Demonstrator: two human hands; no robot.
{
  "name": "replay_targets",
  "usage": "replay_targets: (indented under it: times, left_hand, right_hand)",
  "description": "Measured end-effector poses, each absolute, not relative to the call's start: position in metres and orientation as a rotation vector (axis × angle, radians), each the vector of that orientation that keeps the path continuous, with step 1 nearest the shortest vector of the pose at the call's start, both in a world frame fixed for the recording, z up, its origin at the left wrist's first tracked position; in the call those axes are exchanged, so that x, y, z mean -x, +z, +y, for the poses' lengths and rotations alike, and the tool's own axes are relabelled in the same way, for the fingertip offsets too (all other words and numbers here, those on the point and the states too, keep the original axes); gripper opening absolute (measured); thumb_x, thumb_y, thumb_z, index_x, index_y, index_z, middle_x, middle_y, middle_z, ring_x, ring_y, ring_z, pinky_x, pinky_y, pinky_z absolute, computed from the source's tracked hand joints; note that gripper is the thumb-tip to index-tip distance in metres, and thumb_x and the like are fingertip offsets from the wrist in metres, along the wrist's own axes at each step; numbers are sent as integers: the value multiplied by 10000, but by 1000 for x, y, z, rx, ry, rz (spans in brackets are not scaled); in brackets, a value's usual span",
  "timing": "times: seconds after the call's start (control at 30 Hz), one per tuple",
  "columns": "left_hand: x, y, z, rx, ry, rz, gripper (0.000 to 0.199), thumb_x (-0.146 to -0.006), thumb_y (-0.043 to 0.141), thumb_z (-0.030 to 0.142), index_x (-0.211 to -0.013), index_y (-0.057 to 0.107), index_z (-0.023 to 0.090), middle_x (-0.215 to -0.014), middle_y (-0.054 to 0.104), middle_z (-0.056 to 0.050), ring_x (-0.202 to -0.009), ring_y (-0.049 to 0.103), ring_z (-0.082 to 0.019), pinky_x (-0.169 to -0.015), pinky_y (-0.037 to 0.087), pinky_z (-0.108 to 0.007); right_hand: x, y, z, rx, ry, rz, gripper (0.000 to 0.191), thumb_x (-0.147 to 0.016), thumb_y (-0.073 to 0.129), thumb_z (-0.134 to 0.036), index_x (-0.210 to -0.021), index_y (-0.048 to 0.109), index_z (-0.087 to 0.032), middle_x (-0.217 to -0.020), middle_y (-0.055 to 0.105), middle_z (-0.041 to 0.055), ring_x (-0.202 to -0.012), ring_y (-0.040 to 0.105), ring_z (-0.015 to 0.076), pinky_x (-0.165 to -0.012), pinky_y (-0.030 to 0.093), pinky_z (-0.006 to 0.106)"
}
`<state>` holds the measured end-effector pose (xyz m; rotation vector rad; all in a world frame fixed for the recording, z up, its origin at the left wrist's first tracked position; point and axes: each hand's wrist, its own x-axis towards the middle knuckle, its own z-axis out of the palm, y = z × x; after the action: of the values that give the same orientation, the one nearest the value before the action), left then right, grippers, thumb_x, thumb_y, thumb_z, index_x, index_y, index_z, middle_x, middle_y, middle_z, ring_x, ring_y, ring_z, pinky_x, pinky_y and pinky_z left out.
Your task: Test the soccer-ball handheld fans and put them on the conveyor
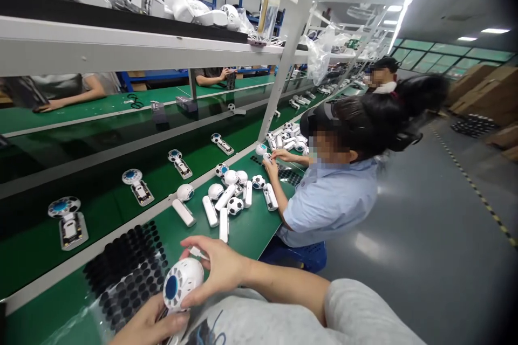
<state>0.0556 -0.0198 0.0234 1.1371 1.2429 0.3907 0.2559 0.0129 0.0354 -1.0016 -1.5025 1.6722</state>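
A white round-headed device [184,283] with a blue disc on its vented face is at the bottom centre. My left hand [151,321] grips its lower part from below. My right hand [220,267] curves over the head, its thumb against the side, and a small white connector [198,253] sits between its fingers. Left of the hands lie sheets of black round pads [129,275], partly under clear film. Beyond my right hand, several white devices lie loose on the green table [253,229], one with a football pattern [235,205].
A green conveyor [101,215] carries spaced devices on the left. A shelf [141,46] with white parts hangs above, held by a slanted post [283,64]. At the right, a co-worker in a light blue shirt [335,194] handles a device.
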Motion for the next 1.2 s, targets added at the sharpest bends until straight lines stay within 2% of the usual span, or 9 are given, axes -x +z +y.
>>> replay_targets:
  times: [0.27,0.4,0.47,0.5,0.57,0.67,0.77,1.03,1.2]
  left_hand:
    - [-82,55,-18,-1064,479,1203,568,-700,589,511,-1164,546,187,-1208,545,-91,-1111,484,-294,-938,385,-384]
    - [-93,65,-15,-1020,694,1357,588,-682,583,551,-1114,573,152,-1049,626,-93,-975,545,-273,-902,384,-382]
    - [-96,69,-11,-979,882,1482,623,-655,598,565,-1101,572,131,-976,638,-91,-893,559,-257,-844,405,-369]
    - [-95,71,-9,-943,972,1501,624,-658,593,565,-1096,570,122,-938,640,-87,-851,563,-240,-807,418,-348]
    - [-94,72,-6,-866,1089,1477,583,-673,582,556,-1045,585,108,-812,637,-64,-736,559,-196,-717,430,-296]
    - [-95,73,-9,-795,1152,1441,466,-663,613,522,-884,604,112,-600,563,4,-555,493,-127,-596,404,-236]
    - [-99,74,-14,-761,1191,1419,398,-651,634,502,-777,574,129,-552,511,36,-491,432,-90,-534,370,-209]
    - [-96,67,-15,-806,1225,1407,454,-697,588,504,-952,548,131,-567,495,40,-518,452,-106,-579,387,-229]
    - [-93,62,-15,-1086,1210,1533,454,-735,555,478,-1030,547,132,-838,597,-41,-796,539,-187,-768,396,-283]
  right_hand:
    - [-271,46,36,709,1852,-1354,842,-384,843,-185,-1148,491,-201,-1121,523,42,-1043,528,195,-931,401,319]
    - [-275,52,40,933,1587,-1403,587,-510,796,-286,-1025,534,-185,-947,559,6,-846,542,137,-744,446,244]
    - [-277,55,38,1142,1420,-1516,301,-755,589,-399,-958,565,-178,-770,540,-18,-627,488,98,-578,404,224]
    - [-277,55,36,1131,1446,-1544,277,-846,446,-405,-912,583,-173,-721,517,-21,-561,442,86,-534,373,221]
    - [-275,56,31,1081,1480,-1690,292,-879,393,-372,-840,601,-171,-642,477,-34,-504,388,79,-500,332,219]
    - [-269,57,19,985,1522,-1827,192,-864,443,-323,-840,567,-179,-597,487,-44,-520,413,89,-530,342,225]
    - [-260,60,9,934,1600,-1778,118,-850,465,-289,-809,503,-185,-583,507,-49,-549,451,99,-557,361,231]
    - [-247,61,6,895,1739,-1746,111,-830,477,-276,-777,483,-179,-545,474,-63,-503,424,85,-519,352,217]
    - [-247,62,5,963,1622,-1906,104,-824,475,-260,-757,489,-183,-553,460,-61,-507,418,84,-501,345,209]
